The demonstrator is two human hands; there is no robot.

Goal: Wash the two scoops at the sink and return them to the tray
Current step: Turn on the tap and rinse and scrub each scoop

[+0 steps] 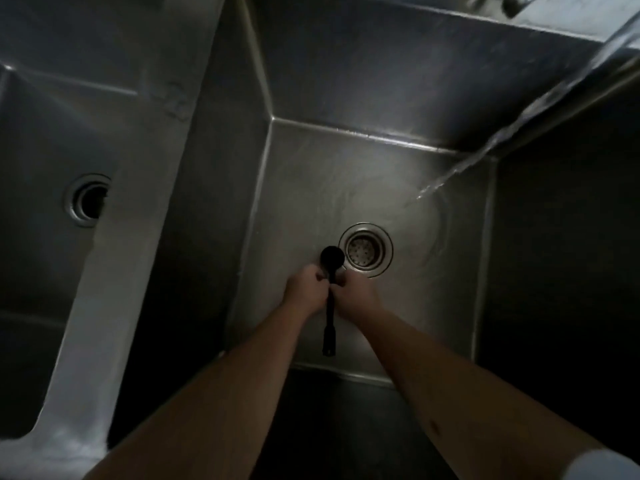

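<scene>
A deep steel sink basin [346, 81] fills the view, with a second basin [41, 150] to its left across a broad dividing rim [138, 168]. A stream of water [519, 123] slants in from the upper right and lands on the basin floor, well apart from the hands. The round drain strainer [365, 250] sits just beside the work. Both forearms reach down. The left hand [304, 289] and right hand [353, 292] curl closed around the neck of one black scoop [330, 296]. Its round bowl pokes out above the fingers, next to the drain; its handle hangs below, between the wrists.
</scene>
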